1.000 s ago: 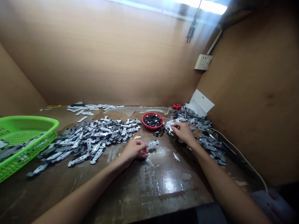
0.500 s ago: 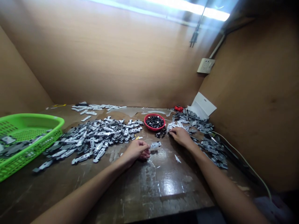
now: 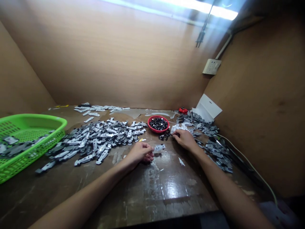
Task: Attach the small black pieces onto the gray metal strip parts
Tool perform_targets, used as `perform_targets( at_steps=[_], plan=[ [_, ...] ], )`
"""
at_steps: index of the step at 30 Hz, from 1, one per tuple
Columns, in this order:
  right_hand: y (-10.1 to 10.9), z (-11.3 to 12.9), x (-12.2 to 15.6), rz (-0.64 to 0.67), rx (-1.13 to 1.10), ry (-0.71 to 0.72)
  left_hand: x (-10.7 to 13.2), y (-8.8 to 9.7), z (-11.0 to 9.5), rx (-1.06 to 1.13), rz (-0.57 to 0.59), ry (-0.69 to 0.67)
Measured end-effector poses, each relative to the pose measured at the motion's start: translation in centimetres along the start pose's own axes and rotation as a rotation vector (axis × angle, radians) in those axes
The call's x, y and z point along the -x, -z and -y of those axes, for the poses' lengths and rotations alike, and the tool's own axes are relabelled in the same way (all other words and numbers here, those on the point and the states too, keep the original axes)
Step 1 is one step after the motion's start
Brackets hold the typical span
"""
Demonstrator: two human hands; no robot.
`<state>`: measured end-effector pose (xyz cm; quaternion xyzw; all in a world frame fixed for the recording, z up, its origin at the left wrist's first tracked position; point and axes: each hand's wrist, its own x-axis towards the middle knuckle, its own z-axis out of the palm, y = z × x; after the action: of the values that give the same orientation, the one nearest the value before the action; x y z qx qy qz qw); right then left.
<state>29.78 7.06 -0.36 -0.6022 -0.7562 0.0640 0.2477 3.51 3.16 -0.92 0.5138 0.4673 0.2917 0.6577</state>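
Between the thumb and fingers of my left hand (image 3: 142, 152) is a flat grey-white plastic piece (image 3: 159, 147), its far end sticking out to the right. My right hand (image 3: 184, 138) is closed, fingertips down at the small loose black parts (image 3: 164, 136) in front of the red basket; what its fingers pinch, if anything, is hidden. More small black parts fill the red basket (image 3: 158, 131). Just behind my right hand lie white flat pieces (image 3: 179, 127). A large pile of white-and-grey pieces with black parts (image 3: 105, 136) spreads left of my left hand.
A green basket (image 3: 53, 136) with grey pieces stands at the left. Grey flat pieces (image 3: 220, 156) lie along the right, beside a pale cable (image 3: 247, 161). White pieces (image 3: 95, 108) lie at the back. A white card (image 3: 208, 106) leans at the right wall, below a socket (image 3: 212, 66).
The whole view has shifted slightly. My left hand keeps its hold on the plastic piece, and my right hand stays at the black parts.
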Motion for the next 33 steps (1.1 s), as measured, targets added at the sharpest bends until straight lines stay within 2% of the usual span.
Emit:
perform_targets(
  at_steps=[3,5,9,12,14,16,19,21,23,25,29,33],
  plan=[
    [0.2,-0.1,-0.2,-0.002,-0.267,-0.062,-0.1,0.1,0.1,-0.001,0.006,0.000],
    [0.4,0.0,-0.2,0.024,-0.551,-0.152,-0.1,0.1,0.2,0.003,0.008,0.001],
    [0.8,0.5,0.1,0.179,-1.145,-0.303,0.0,0.0,0.0,0.005,0.014,0.009],
    [0.7,0.9,0.3,0.272,-1.299,-0.330,0.1,-0.1,-0.3,0.009,0.009,0.016],
    [0.5,0.8,0.3,0.252,-1.254,-0.322,0.2,-0.2,-0.5,0.007,0.002,0.024],
    [0.3,0.3,0.1,0.143,-1.080,-0.299,0.3,-0.3,-0.6,0.006,-0.004,0.029],
    [0.3,-0.5,-0.2,-0.087,-0.585,-0.207,0.3,-0.3,-0.7,0.013,-0.002,0.028],
    [0.5,-0.9,-0.2,-0.161,-0.256,-0.095,0.3,-0.3,-0.7,0.018,0.001,0.029],
    [0.7,-0.9,-0.1,-0.139,-0.061,0.013,0.3,-0.2,-0.6,0.020,0.003,0.030],
    [0.8,-0.8,0.1,-0.038,0.023,0.095,0.3,-0.2,-0.5,0.021,0.003,0.025],
    [0.7,-0.7,0.3,0.139,0.089,0.202,0.2,-0.1,-0.5,0.014,0.004,0.019],
    [0.6,-0.9,0.2,0.162,0.123,0.236,0.2,-0.1,-0.5,0.019,0.010,0.021]
  ],
)
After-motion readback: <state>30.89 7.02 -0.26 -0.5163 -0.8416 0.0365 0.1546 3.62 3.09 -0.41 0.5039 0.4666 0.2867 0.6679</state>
